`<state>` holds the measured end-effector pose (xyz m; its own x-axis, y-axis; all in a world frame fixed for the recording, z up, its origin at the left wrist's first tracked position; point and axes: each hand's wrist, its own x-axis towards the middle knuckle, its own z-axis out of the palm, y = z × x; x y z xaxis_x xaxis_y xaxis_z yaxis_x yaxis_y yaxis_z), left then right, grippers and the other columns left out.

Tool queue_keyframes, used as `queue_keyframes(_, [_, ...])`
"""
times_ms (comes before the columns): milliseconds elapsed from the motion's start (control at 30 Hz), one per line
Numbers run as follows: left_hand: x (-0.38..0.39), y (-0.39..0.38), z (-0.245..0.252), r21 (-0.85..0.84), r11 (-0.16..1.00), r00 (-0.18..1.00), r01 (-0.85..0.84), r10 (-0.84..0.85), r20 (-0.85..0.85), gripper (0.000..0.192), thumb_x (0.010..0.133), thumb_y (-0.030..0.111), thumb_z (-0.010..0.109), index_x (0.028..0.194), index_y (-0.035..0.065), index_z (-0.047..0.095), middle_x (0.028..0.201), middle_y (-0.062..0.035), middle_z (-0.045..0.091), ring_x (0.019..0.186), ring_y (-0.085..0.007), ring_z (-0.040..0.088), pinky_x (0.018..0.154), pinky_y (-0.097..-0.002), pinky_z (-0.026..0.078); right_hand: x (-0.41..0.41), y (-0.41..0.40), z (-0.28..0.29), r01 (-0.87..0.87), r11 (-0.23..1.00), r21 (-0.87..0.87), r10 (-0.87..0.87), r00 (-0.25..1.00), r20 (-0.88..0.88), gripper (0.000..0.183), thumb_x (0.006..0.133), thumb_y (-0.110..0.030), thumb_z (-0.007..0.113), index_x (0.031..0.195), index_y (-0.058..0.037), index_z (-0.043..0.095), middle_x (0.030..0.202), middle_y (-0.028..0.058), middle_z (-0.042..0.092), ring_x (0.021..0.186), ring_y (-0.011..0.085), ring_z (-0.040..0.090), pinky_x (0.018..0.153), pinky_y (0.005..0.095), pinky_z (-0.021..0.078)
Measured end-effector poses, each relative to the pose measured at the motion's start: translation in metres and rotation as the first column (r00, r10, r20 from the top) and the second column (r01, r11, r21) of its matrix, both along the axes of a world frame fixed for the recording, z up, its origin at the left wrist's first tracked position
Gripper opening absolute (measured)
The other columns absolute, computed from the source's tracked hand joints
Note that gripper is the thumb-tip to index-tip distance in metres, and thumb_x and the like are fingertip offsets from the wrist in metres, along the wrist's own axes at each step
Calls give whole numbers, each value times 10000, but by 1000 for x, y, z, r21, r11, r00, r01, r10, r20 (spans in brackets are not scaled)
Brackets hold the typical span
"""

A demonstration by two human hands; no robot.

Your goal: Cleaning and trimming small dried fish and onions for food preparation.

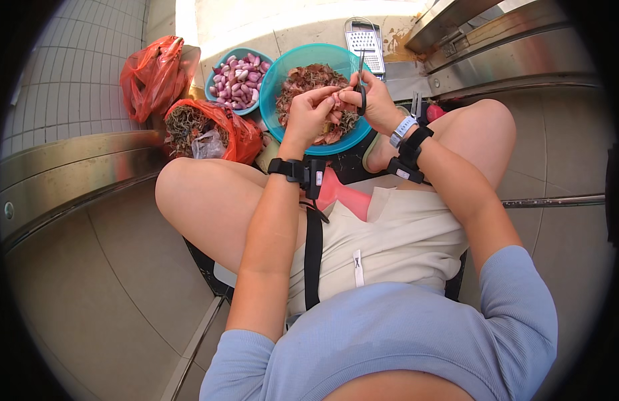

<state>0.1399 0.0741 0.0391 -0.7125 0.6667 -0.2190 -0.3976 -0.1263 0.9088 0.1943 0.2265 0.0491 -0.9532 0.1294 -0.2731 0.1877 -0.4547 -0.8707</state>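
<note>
Over a large teal plastic basin (268, 113), my left hand (310, 109) and my right hand (375, 100) meet at the fingertips. Between them is a small pinkish shallot (338, 103), mostly hidden by the fingers. Black-handled scissors (361, 95) are held in my right hand, blades pointing up and away from me. Dry shallot skins and root trimmings (314, 80) lie in the basin below. Left of it, a smaller blue basin (207, 90) holds many peeled purple-white shallots (239, 82).
A red plastic bag (234, 130) of dry roots and skins stands open at left, with another red bag (156, 77) behind it. A metal grater (367, 47) lies beyond the large basin. Metal door frames (499, 55) flank both sides.
</note>
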Motion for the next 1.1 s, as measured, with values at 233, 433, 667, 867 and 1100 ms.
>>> queue_keyframes(233, [-3,-3,-8,-109,961,964,-255,243,-111,190,861,79,520,968,-71,566,817,-94,600,569,-110,554,495,-211,469,0,1,0,71,994,-88,-63,993,97,273,762,-105,658,875,-74,411,812,70,578,756,159,601,606,261,467])
queue_keyframes(433, [-7,0,-25,-418,869,899,-266,67,-432,259,850,175,566,984,-46,571,857,-99,589,638,-108,564,542,-224,486,0,4,-5,66,998,-18,-62,982,177,292,759,-125,673,896,-73,420,823,62,583,714,147,597,596,248,463])
queue_keyframes(667, [-4,-4,-12,-108,988,989,-111,99,-107,401,757,37,627,1131,-42,503,926,-107,587,794,-143,585,664,-239,495,-1,5,-9,-15,996,92,5,995,102,307,693,-34,664,914,-46,451,807,73,598,708,135,594,594,221,464])
queue_keyframes(867, [-2,-2,-6,-103,989,994,-105,100,-50,391,740,-3,616,1111,-63,509,922,-118,600,776,-147,600,654,-239,502,-4,6,-12,-7,969,249,-27,991,130,345,691,-70,704,926,-32,455,855,114,625,753,135,603,651,228,477])
queue_keyframes(1100, [-2,0,-17,-318,945,943,-75,-37,-332,350,725,29,617,1057,-60,553,860,-103,632,724,-127,611,630,-227,500,-1,3,-11,-82,983,165,60,990,130,319,712,-98,710,899,-27,462,841,102,630,788,123,611,680,232,482])
